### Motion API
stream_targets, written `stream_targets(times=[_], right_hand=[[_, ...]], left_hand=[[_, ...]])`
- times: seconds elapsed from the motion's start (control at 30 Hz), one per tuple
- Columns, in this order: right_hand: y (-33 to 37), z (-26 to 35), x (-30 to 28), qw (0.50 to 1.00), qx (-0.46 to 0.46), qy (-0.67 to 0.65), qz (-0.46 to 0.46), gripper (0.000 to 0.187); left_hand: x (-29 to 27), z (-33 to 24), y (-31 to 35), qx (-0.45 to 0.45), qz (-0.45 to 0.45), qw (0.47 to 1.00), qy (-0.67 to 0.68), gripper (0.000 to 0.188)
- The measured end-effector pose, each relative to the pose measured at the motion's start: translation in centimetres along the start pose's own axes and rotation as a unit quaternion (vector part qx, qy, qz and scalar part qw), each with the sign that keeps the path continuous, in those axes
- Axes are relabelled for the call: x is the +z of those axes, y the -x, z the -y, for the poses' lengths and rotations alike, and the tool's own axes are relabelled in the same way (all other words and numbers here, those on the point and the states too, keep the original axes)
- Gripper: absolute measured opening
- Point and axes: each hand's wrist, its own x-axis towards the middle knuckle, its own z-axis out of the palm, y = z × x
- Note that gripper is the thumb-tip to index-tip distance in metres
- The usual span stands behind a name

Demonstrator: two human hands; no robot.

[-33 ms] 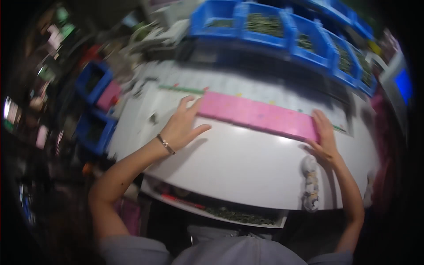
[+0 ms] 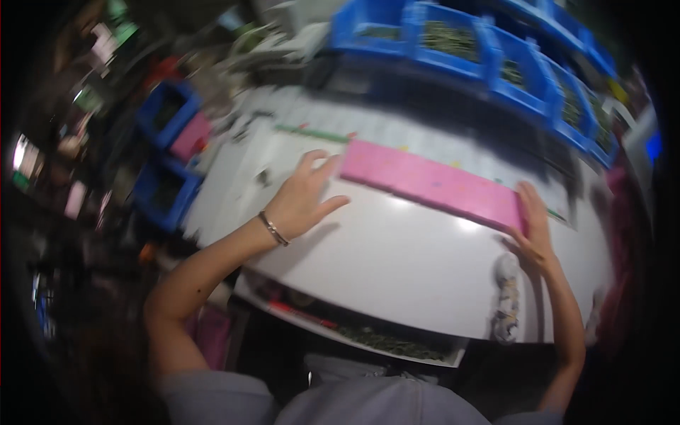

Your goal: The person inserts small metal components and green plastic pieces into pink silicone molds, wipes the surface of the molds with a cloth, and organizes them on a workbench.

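Observation:
A long flat pink slab [image 2: 432,183], kind not clear, lies across the white worktop [image 2: 368,262], slanting down to the right. My right hand [image 2: 535,230] is at its right end, fingers along the end and thumb at the near corner. My left hand [image 2: 304,195], wearing a bracelet [image 2: 274,229], is by the left end with fingers spread and thumb apart. Its fingertips are at or just short of the slab; blur hides whether they touch. A lumpy white roll with yellowish and dark patches [image 2: 506,297] lies near my right forearm.
Blue bins [image 2: 450,42] with small greenish pieces line the back. More blue bins [image 2: 166,195] stand at the left. Below the front edge, an open drawer [image 2: 382,350] holds similar pieces and a red item. A green strip [image 2: 312,133] lies behind the slab. A screen [image 2: 653,147] is far right.
The whole view has shifted, so the worktop, bins and slab appear farther right. Both hands keep nearly the same places at the slab's ends.

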Motion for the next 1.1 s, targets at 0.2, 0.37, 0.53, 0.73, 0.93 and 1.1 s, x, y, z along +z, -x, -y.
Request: stream_targets(times=[0.2, 0.37, 0.53, 0.73, 0.93, 1.1], right_hand=[[0.3, -2.0, 0.6, 0.999, 0.003, -0.040, 0.005, 0.066], [-1.6, 1.2, 0.8, 0.998, -0.058, -0.029, 0.015, 0.053], [-3.6, 5.0, 1.4, 0.995, -0.100, -0.013, 0.021, 0.048], [-5.2, 11.5, 1.8, 0.988, -0.147, 0.019, 0.044, 0.051], [-6.4, 17.5, 2.6, 0.970, -0.232, 0.010, 0.066, 0.056], [-7.1, 23.2, 2.6, 0.953, -0.277, -0.041, 0.113, 0.049]], left_hand=[[-8.1, 0.3, 10.9, -0.069, -0.080, 0.994, 0.018, 0.012], [-8.7, 4.0, 23.8, -0.366, -0.268, 0.891, 0.023, 0.019], [-1.7, 5.5, 35.1, -0.378, -0.124, 0.890, -0.221, 0.059], [-1.1, 4.8, 35.9, -0.404, 0.011, 0.893, -0.198, 0.089], [-0.3, 5.5, 36.4, -0.379, 0.006, 0.891, -0.249, 0.087], [-0.7, 5.3, 37.2, -0.373, -0.036, 0.903, -0.209, 0.082]])
